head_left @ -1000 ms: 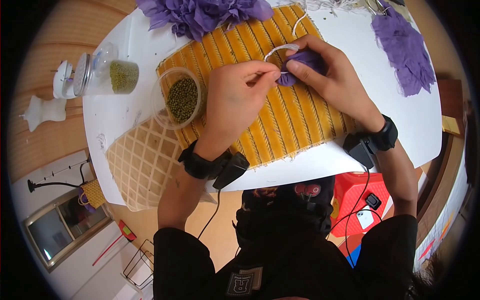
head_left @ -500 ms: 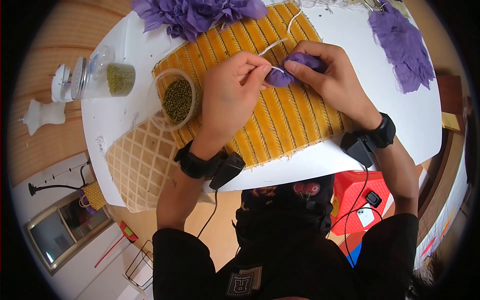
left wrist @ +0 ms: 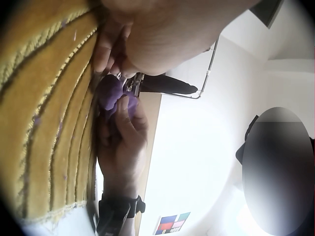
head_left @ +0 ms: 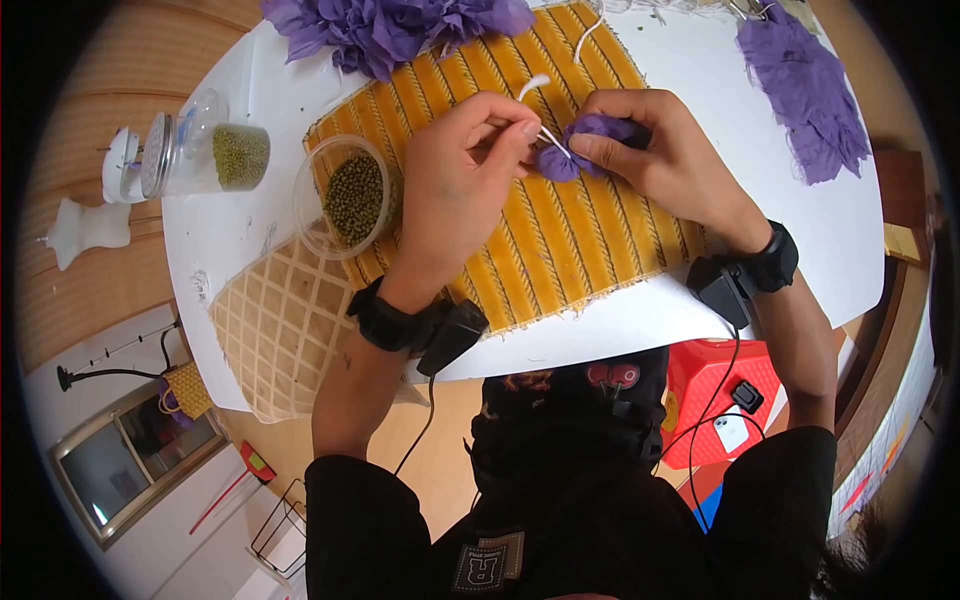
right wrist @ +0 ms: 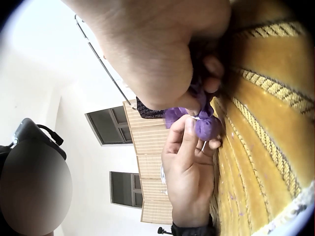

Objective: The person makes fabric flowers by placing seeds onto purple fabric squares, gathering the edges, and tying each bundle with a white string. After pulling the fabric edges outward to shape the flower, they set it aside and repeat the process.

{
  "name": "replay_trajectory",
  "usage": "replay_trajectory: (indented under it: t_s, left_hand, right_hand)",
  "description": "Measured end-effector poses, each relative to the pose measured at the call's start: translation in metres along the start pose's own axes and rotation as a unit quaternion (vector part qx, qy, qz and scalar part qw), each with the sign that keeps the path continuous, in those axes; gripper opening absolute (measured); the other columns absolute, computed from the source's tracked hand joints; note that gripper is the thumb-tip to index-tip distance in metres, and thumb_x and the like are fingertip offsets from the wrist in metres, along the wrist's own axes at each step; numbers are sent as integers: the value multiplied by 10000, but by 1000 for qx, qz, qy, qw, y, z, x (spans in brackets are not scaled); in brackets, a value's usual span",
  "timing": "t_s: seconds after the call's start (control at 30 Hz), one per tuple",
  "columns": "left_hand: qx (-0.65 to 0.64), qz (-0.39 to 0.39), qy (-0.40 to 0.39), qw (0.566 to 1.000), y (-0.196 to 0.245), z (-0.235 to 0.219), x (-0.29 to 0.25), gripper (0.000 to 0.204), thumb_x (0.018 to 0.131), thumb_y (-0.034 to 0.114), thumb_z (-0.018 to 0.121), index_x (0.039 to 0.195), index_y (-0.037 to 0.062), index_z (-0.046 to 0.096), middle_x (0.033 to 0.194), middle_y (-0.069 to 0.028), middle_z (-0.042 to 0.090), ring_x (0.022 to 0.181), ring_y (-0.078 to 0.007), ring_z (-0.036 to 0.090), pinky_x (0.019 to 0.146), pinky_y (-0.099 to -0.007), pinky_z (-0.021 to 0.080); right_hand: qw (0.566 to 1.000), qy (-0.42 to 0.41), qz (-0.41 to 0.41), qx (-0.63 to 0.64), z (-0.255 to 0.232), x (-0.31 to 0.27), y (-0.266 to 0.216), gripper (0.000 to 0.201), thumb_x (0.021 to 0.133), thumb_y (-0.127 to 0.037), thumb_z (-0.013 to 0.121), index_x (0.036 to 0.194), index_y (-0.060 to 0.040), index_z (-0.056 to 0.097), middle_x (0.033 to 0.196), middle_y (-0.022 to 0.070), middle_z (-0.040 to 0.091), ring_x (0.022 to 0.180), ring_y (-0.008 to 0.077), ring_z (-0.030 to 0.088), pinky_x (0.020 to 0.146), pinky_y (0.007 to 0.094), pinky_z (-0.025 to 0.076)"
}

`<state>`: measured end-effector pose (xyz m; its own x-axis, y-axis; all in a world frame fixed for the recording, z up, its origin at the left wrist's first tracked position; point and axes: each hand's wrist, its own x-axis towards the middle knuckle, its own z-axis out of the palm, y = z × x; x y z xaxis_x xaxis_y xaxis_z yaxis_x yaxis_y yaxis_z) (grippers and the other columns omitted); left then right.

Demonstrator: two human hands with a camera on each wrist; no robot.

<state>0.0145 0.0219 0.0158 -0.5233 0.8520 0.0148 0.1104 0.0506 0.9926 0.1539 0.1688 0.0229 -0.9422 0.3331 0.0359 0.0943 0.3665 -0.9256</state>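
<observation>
A small purple cloth bundle (head_left: 559, 163), gathered into a rounded knob, is held over the yellow striped mat. My right hand (head_left: 662, 150) grips its gathered cloth, thumb on top and fingers curled beneath. Between thumb and forefinger my left hand (head_left: 462, 178) pinches a white string (head_left: 549, 136) that runs to the neck of the bundle. One loose end of string sticks up beyond the left fingers. In the right wrist view the round purple knob (right wrist: 207, 129) sits right at the left fingertips, with white string at its neck. The left wrist view shows the purple cloth (left wrist: 110, 93) between both hands.
Left of the mat (head_left: 540, 270), its edge overlapped by a clear tub (head_left: 303, 195) of green beans, lies a lattice-patterned cloth (head_left: 285, 330). A jar (head_left: 240, 157) of beans lies farther left. Ruffled purple fabric (head_left: 400, 35) is at the back, more purple cloth (head_left: 805, 95) at right.
The left hand has shifted slightly left, drawing the string out from the bundle. The purple knob now shows more fully between the hands, and the string's loose end has changed position.
</observation>
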Motion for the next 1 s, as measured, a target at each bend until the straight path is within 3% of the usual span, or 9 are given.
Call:
replay_trajectory:
  t_s: [0.1,0.23,0.33,0.4,0.63,0.73,0.83,0.93,1.0]
  left_hand:
    - [13,13,-17,1000,-4,-2,1,87,923,45,593,974,-17,626,837,-42,667,732,-84,631,654,-212,510]
    - [5,5,-6,1000,-1,-1,1,86,921,48,598,974,-14,623,835,-40,666,730,-84,629,645,-213,509]
    - [23,3,20,1000,2,-2,1,108,932,42,584,1014,-25,605,892,-65,655,759,-97,624,655,-212,505]
    - [15,4,17,1000,2,-3,1,113,927,49,594,1012,-25,607,896,-65,654,742,-97,617,648,-209,504]
    - [-12,-13,24,1000,4,-5,2,118,914,46,609,1007,-27,617,866,-61,646,710,-89,592,616,-207,480]
    - [-73,-35,13,997,5,-9,3,116,907,49,606,977,-43,620,843,-62,650,688,-92,604,600,-206,489]
    - [-109,-38,-5,993,7,-9,4,129,903,44,605,988,-52,623,835,-72,651,682,-95,603,594,-205,479]
    - [-128,-44,-20,991,11,-7,2,137,902,50,605,987,-55,627,834,-78,657,681,-95,604,595,-204,477]
    - [-122,-48,-20,991,12,-7,2,142,901,56,606,988,-54,633,836,-84,663,679,-95,604,596,-204,476]
  right_hand:
    - [1000,-3,-23,-19,1,-1,4,146,917,-150,636,887,-7,628,733,6,560,667,69,463,612,234,387]
    - [1000,-17,3,-26,-1,0,-1,148,912,-147,640,889,-2,625,739,17,560,677,84,466,635,245,399]
    - [998,-30,-3,-50,-2,1,3,147,910,-138,639,895,7,619,754,32,564,692,100,475,652,255,409]
    - [999,-2,-33,-35,0,1,6,142,863,-112,669,907,19,637,709,106,581,626,155,486,604,300,424]
    - [994,-7,-72,-80,-1,2,3,142,853,-112,671,915,12,636,746,150,608,650,224,553,640,328,456]
    - [987,28,-99,-126,-1,2,1,147,841,-100,675,935,6,635,785,177,624,705,261,609,674,347,478]
    - [991,48,-30,-121,-1,2,1,165,834,-89,675,968,-2,634,812,169,642,746,266,638,705,349,493]
    - [986,124,-70,-86,1,5,7,185,821,-78,679,995,-26,641,866,129,653,792,260,643,722,339,500]
    - [961,237,-127,-68,2,9,4,199,805,-70,685,999,-45,648,926,87,650,841,239,645,729,322,505]
